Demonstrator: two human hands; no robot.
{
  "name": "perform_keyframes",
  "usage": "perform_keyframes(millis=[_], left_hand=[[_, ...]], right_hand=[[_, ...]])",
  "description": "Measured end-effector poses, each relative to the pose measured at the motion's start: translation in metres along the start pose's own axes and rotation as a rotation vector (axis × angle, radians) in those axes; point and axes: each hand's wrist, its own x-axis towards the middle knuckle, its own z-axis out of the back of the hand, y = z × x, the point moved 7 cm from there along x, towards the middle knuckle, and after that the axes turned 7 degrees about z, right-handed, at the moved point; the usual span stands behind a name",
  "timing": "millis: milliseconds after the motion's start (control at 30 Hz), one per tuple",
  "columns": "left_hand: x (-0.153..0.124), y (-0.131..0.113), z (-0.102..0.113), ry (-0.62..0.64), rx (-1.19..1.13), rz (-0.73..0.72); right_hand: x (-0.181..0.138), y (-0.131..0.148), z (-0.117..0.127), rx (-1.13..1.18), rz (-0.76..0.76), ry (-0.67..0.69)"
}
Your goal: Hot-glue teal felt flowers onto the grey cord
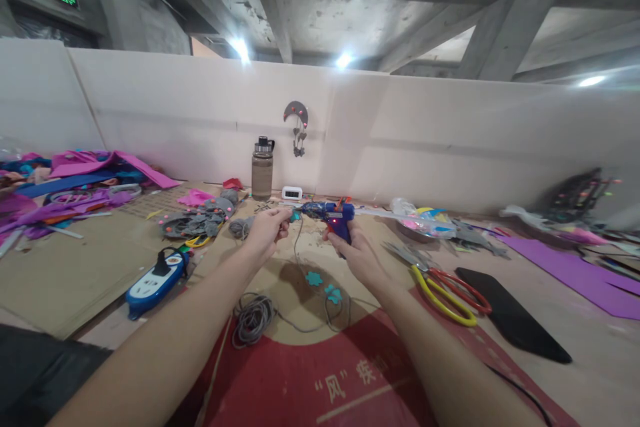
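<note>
My right hand [356, 252] is closed around the grip of a blue glue gun [334, 215], whose nozzle points left. My left hand [267, 228] pinches a small teal piece [296, 216] right at the nozzle tip, with a grey cord [299, 247] hanging from it. The cord runs down to a grey coil [253, 317] on the cardboard table top [90, 280]. Two teal flower shapes [324, 285] lie on the cardboard between my forearms.
Yellow and red scissors [443, 287] and a black flat piece [510, 317] lie to the right. A blue and white power strip [155, 280] sits left. A bottle [262, 170] stands by the white wall. Pink and purple foam sheets [85, 177] pile at far left, purple sheet [575, 270] at right.
</note>
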Motion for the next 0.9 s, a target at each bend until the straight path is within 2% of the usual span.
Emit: perform_keyframes(millis=[200,467,900], left_hand=[[0.0008,0.0004,0.0006,-0.011,0.005,-0.015],[0.0019,0.0008,0.0018,-0.006,0.004,-0.022],[-0.0002,0.0001,0.0006,-0.022,0.006,-0.016]], right_hand=[[0.0002,0.0018,0.0008,-0.049,0.011,-0.006],[-0.0007,0.0035,-0.0009,0.054,-0.003,-0.017],[-0.0002,0.0054,-0.0030,-0.002,0.013,0.005]])
